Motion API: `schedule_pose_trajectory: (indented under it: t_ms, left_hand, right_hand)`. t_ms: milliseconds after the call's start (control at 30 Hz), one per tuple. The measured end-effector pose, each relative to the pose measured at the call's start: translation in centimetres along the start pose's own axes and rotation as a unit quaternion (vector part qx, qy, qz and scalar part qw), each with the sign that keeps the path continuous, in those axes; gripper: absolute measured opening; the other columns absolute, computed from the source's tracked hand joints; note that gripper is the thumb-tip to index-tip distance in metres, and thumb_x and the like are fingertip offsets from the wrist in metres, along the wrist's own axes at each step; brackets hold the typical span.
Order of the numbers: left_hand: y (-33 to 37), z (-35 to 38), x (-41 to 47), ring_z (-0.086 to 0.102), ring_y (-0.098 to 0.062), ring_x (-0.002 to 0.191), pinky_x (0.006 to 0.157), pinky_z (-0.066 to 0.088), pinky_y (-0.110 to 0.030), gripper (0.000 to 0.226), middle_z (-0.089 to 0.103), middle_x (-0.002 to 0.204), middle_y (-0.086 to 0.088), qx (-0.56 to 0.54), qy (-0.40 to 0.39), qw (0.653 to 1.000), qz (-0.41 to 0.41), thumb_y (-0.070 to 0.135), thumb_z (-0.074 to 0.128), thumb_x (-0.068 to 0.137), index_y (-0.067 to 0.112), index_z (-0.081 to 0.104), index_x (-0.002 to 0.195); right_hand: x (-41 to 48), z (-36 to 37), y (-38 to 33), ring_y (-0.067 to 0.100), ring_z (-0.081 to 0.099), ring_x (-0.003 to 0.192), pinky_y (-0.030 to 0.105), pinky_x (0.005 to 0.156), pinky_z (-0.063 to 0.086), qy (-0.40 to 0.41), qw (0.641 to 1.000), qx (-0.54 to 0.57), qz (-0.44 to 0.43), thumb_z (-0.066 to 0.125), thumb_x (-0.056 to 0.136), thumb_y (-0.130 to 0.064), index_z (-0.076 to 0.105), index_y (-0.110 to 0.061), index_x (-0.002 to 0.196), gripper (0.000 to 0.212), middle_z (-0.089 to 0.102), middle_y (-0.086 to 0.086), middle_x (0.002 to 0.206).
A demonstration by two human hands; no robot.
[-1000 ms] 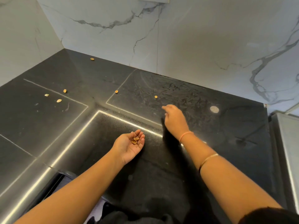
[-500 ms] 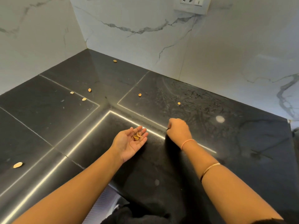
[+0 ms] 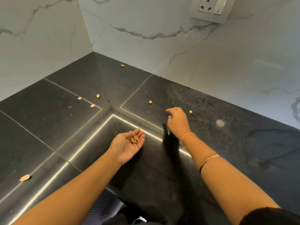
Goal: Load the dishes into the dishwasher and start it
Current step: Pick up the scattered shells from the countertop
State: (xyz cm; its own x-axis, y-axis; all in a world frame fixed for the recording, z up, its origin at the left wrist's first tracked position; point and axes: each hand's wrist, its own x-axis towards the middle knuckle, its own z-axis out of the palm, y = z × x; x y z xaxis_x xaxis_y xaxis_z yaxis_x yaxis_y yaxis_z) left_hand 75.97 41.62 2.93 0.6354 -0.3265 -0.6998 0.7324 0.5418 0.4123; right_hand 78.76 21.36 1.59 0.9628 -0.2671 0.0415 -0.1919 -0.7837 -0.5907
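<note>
My left hand point(image 3: 128, 147) is held palm up over the black countertop point(image 3: 235, 156), fingers relaxed, with a few nut shells point(image 3: 134, 139) lying in the palm. My right hand point(image 3: 177, 122) hovers over the counter further back, seen from behind, its fingers loosely bent downward; nothing shows in it. It sits between one loose shell point(image 3: 150, 101) to its left and another shell point(image 3: 190, 111) just to its right. No dish or dishwasher appears in this view.
More shells lie scattered: three near the tile joint point(image 3: 92, 105), one by the back wall point(image 3: 122, 65), one large one at the near left point(image 3: 24, 177). White marble walls meet in a corner; a wall socket point(image 3: 211, 9) is at top right. A pale spot point(image 3: 220, 123) marks the counter.
My right hand drew back as a fist beside the left palm, then reached out again toward the back of the counter. The view tilted up and left. The left hand stayed put.
</note>
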Motion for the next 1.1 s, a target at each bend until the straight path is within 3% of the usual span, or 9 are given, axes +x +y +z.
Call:
schedule_pose_trajectory:
  t_ms: [133, 267, 400, 467, 600, 800, 900, 1000, 1100]
  left_hand:
    - [1.0, -0.6, 0.2, 0.059, -0.024, 0.101, 0.093, 0.043, -0.035, 0.029, 0.063, 0.104, -0.013, -0.002, -0.003, 1.0, 0.008, 0.013, 0.034, 0.1, 0.0, 0.06, 0.106]
    - [1.9, -1.1, 0.9, 0.059, -0.025, 0.103, 0.093, 0.043, -0.036, 0.029, 0.064, 0.104, -0.013, -0.01, -0.009, 1.0, 0.013, 0.013, 0.034, 0.1, 0.0, 0.06, 0.107]
    - [2.4, -1.1, 1.4, 0.059, -0.025, 0.104, 0.094, 0.043, -0.037, 0.029, 0.064, 0.105, -0.013, -0.011, -0.001, 1.0, 0.016, 0.013, 0.034, 0.099, 0.001, 0.059, 0.109]
    - [2.4, -1.0, 1.6, 0.059, -0.025, 0.103, 0.094, 0.043, -0.037, 0.029, 0.064, 0.105, -0.013, -0.008, 0.003, 1.0, 0.013, 0.013, 0.035, 0.099, 0.001, 0.059, 0.107]
    - [2.3, -0.6, 2.0, 0.059, -0.026, 0.101, 0.097, 0.042, -0.037, 0.028, 0.062, 0.106, -0.013, -0.005, 0.004, 1.0, 0.005, 0.013, 0.035, 0.099, 0.0, 0.059, 0.106]
    - [3.0, -0.1, 2.7, 0.059, -0.025, 0.097, 0.09, 0.048, -0.036, 0.031, 0.061, 0.104, -0.015, -0.025, -0.016, 1.0, 0.003, 0.016, 0.034, 0.099, 0.001, 0.057, 0.112]
    - [3.5, 0.1, 3.3, 0.06, -0.024, 0.095, 0.083, 0.049, -0.035, 0.03, 0.061, 0.101, -0.014, -0.046, -0.016, 0.999, 0.002, 0.014, 0.034, 0.099, 0.0, 0.058, 0.112]
    - [4.0, -0.1, 3.3, 0.06, -0.021, 0.092, 0.081, 0.05, -0.033, 0.027, 0.061, 0.098, -0.012, -0.055, -0.005, 0.998, 0.009, 0.011, 0.035, 0.099, 0.0, 0.06, 0.105]
    - [4.5, -1.0, 3.1, 0.059, -0.021, 0.093, 0.082, 0.049, -0.032, 0.026, 0.061, 0.098, -0.011, -0.049, 0.0, 0.999, 0.012, 0.009, 0.036, 0.098, 0.001, 0.06, 0.103]
  right_hand:
    - [3.0, -1.4, 3.7, 0.039, 0.011, 0.142, 0.043, 0.114, 0.022, -0.068, 0.984, -0.135, 0.093, 0.041, 0.093, 0.001, 0.032, -0.008, 0.145, 0.053, 0.014, 0.021, 0.154]
    - [3.8, -1.4, 4.4, 0.04, 0.041, 0.12, 0.042, 0.094, 0.041, -0.046, 0.963, -0.247, 0.093, 0.039, 0.093, 0.003, 0.054, 0.001, 0.122, 0.033, 0.047, 0.022, 0.127]
    - [4.5, -1.6, 4.0, 0.039, 0.053, 0.103, 0.04, 0.079, 0.045, -0.014, 0.967, -0.246, 0.065, 0.043, 0.086, 0.011, 0.062, 0.003, 0.09, 0.021, 0.057, 0.022, 0.107]
    - [4.8, -1.4, 3.8, 0.037, 0.058, 0.099, 0.038, 0.082, 0.048, -0.015, 0.979, -0.187, 0.081, 0.047, 0.083, 0.009, 0.065, 0.001, 0.088, 0.021, 0.064, 0.02, 0.104]
    - [3.4, -0.2, -0.2, 0.014, 0.061, 0.087, 0.024, 0.083, 0.046, -0.044, 0.993, 0.074, 0.086, 0.057, 0.081, 0.004, 0.073, -0.008, 0.088, 0.021, 0.069, 0.003, 0.092]
    - [0.2, 1.8, -6.7, 0.015, 0.065, 0.075, 0.028, 0.081, 0.056, -0.232, 0.907, 0.348, 0.042, 0.065, 0.083, 0.001, 0.069, -0.003, 0.092, 0.01, 0.068, 0.009, 0.081]
    - [1.7, 2.2, -6.9, 0.017, 0.066, 0.079, 0.028, 0.079, 0.058, -0.221, 0.892, 0.39, 0.049, 0.061, 0.086, 0.002, 0.068, 0.003, 0.098, 0.014, 0.068, 0.011, 0.087]
    - [4.8, 2.7, -5.9, 0.021, 0.066, 0.092, 0.036, 0.092, 0.053, -0.096, 0.965, 0.241, 0.037, 0.055, 0.088, 0.001, 0.068, -0.002, 0.106, 0.022, 0.068, 0.01, 0.1]
    - [7.3, 3.2, -5.0, 0.026, 0.049, 0.124, 0.031, 0.106, 0.036, -0.09, 0.994, 0.054, 0.005, 0.043, 0.093, 0.0, 0.052, -0.007, 0.132, 0.041, 0.054, 0.011, 0.134]
